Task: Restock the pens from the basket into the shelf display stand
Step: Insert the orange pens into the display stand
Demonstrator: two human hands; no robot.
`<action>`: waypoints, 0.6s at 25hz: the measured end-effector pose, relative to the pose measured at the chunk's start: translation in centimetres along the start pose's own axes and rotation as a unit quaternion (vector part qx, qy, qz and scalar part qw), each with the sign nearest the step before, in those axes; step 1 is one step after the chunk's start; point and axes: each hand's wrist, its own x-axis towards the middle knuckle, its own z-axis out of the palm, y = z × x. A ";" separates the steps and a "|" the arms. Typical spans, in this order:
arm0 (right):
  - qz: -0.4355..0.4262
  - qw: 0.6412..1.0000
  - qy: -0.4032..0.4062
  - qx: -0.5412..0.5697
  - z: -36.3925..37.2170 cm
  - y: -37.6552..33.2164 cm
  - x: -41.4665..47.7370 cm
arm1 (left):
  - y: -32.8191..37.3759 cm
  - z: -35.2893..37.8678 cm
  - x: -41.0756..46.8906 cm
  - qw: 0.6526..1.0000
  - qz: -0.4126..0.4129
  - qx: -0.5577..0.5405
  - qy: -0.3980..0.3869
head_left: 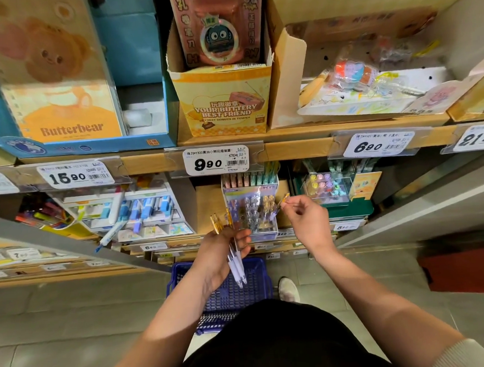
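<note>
A clear pen display stand (251, 208) sits on the lower shelf, holding several pens in rows. My left hand (222, 252) grips a bunch of pens (236, 264) with white barrels and amber tops, just in front of the stand. My right hand (308, 221) pinches a single pen (281, 203) by its amber top, its barrel pointing down into the right side of the stand. A blue plastic basket (258, 278) stands on the floor below my hands; its contents are mostly hidden by my arm and body.
Shelf edges carry price tags (216, 160). Left of the stand is a white rack of correction tapes (140, 209); right of it a clear box of pastel items (329, 186). Cardboard display boxes (221, 99) fill the upper shelf. My shoe (288, 289) stands beside the basket.
</note>
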 end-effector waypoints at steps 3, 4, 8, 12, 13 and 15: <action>-0.001 1.000 -0.009 -0.016 1.1 0.4 -0.1 | -0.4 -0.5 0.1 1.000 -0.001 0.006 0.001; -0.001 1.000 -0.013 -0.021 1.4 0.5 0.0 | -0.5 -0.6 0.1 1.000 0.001 0.010 0.002; -0.011 0.998 -0.030 -0.054 2.3 1.1 0.4 | -0.7 -0.9 0.1 1.000 0.009 0.016 0.004; -0.029 0.993 -0.058 -0.097 3.2 1.6 0.6 | -0.6 -0.9 0.0 1.000 0.012 0.010 -0.003; -0.031 0.991 -0.067 -0.112 3.5 1.8 0.6 | -0.5 -0.9 -0.1 1.000 0.012 0.012 0.000; -0.026 0.986 -0.084 -0.141 3.9 2.0 0.6 | -0.5 -0.8 -0.1 1.000 0.007 0.011 0.004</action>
